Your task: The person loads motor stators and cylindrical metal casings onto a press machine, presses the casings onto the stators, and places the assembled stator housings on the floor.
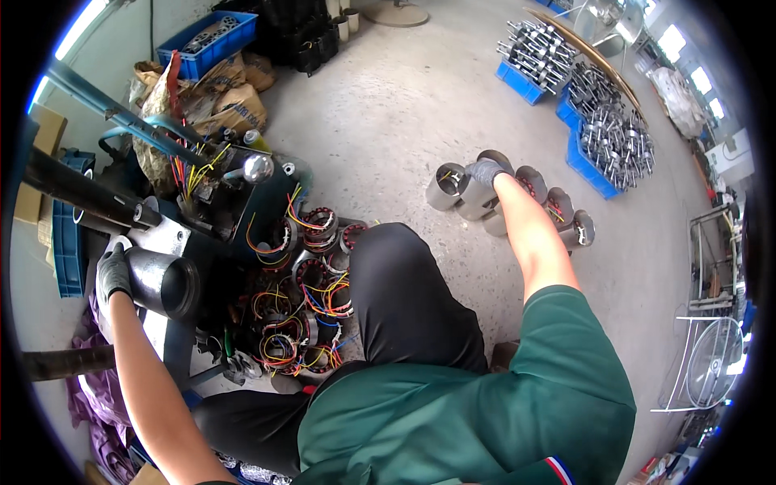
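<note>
My left hand (pixel 113 275), in a grey glove, is closed on the far left end of a dark metal cylinder (pixel 155 279). That cylinder lies on its side at the bench press (pixel 166 236), its open end facing right. Out to the right, my gloved right hand (pixel 487 171) grips the upper part of a grey metal sleeve (pixel 475 199) in a cluster on the floor. Its fingertips are partly hidden. Next to it stands another open sleeve (pixel 444 187); several more, such as the end one (pixel 579 231), hold wound parts with coloured wires.
Several wire-wound stators (pixel 311 275) with loose leads crowd the floor beside my knee. Blue crates (pixel 521 82) of metal shafts (pixel 618 145) stand at the far right. Sacks (pixel 234 109) and a blue bin (pixel 212 58) are at the back left. A wire fan guard (pixel 713 364) leans at right.
</note>
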The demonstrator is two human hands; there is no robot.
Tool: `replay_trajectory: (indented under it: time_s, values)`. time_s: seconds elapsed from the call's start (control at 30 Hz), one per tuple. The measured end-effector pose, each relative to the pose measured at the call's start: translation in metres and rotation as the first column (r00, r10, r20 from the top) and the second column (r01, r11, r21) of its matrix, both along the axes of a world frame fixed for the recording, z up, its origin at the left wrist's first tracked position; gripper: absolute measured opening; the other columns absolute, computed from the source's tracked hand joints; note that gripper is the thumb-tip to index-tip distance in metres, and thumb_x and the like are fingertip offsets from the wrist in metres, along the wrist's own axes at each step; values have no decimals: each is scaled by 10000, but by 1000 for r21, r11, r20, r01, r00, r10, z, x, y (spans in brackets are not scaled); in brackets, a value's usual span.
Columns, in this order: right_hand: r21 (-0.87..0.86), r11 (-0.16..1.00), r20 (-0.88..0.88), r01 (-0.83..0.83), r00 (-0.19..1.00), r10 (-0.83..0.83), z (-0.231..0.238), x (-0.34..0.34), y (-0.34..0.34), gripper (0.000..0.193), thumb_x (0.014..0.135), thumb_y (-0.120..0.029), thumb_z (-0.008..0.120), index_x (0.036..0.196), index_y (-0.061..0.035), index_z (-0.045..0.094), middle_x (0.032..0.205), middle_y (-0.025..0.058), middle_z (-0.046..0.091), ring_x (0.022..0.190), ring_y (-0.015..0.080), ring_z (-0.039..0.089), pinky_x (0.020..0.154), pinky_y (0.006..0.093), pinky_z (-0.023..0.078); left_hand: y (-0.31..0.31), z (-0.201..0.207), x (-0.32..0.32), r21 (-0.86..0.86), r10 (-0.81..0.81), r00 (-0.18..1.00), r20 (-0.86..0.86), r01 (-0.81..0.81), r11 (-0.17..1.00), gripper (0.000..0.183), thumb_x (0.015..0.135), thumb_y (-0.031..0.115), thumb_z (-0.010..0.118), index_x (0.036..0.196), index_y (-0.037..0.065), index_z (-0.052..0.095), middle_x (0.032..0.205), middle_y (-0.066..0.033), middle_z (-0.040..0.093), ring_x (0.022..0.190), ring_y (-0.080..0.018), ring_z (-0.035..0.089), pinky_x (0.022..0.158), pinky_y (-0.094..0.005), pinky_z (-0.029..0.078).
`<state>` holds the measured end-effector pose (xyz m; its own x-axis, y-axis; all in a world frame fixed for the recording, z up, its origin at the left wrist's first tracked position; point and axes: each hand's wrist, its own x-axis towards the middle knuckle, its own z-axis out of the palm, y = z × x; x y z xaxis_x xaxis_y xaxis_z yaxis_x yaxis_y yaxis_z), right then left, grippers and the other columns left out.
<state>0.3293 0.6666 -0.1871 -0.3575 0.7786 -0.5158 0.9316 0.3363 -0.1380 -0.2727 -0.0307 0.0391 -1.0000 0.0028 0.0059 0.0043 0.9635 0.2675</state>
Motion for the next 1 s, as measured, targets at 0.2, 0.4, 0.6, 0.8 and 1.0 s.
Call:
replay_trajectory:
  time_s: [0.2, 0.4, 0.6, 0.8, 1.0]
  values:
    - [198, 971, -3, 131, 991, -133, 49, 4, -38, 579, 934, -508, 552, 1192, -19, 725, 1296, 224, 684, 1248, 367, 634, 1046, 456, 487, 21, 6, 7, 32, -34, 999, 13, 33, 999, 612, 976, 507, 597, 1349, 27, 667, 1364, -241, 653, 1291, -361, 624, 1086, -415, 458]
    - [370, 923, -23, -104, 992, 121, 27, 34, -55, 459, 859, -219, 634, 1283, -44, 632, 1312, 246, 654, 1270, 357, 620, 1092, 431, 484, 45, 25, 67, -9, 4, 999, -38, -4, 1000, 592, 971, 530, 577, 1315, 62, 695, 1333, -225, 667, 1266, -366, 637, 1062, -421, 475]
    - [496, 836, 129, -235, 972, 196, 41, 6, -70, 360, 876, -213, 597, 1211, -121, 691, 1309, 175, 669, 1289, 362, 603, 1098, 439, 466, 21, 31, 70, -172, -28, 987, -159, 0, 985, 530, 982, 552, 518, 1252, 157, 748, 1282, -195, 698, 1202, -371, 666, 1008, -459, 507]
    - [649, 731, -167, -208, 899, 404, 73, -2, -87, 434, 878, -229, 699, 1256, -20, 661, 1221, 223, 673, 1154, 375, 662, 1003, 454, 528, 49, 45, 101, -214, -61, 987, -151, 27, 976, 431, 997, 354, 465, 1222, 101, 732, 1282, -235, 683, 1171, -383, 671, 1011, -510, 518]
    - [381, 516, -415, -767, 357, 837, 191, -154, -249, 387, 904, -251, 740, 1209, -18, 687, 1149, 191, 707, 1113, 355, 681, 982, 434, 543, 35, 22, 84, 128, 72, 975, -212, -45, 991, 478, 951, 382, 575, 1236, 18, 697, 1261, -278, 677, 1184, -410, 660, 1019, -491, 515]
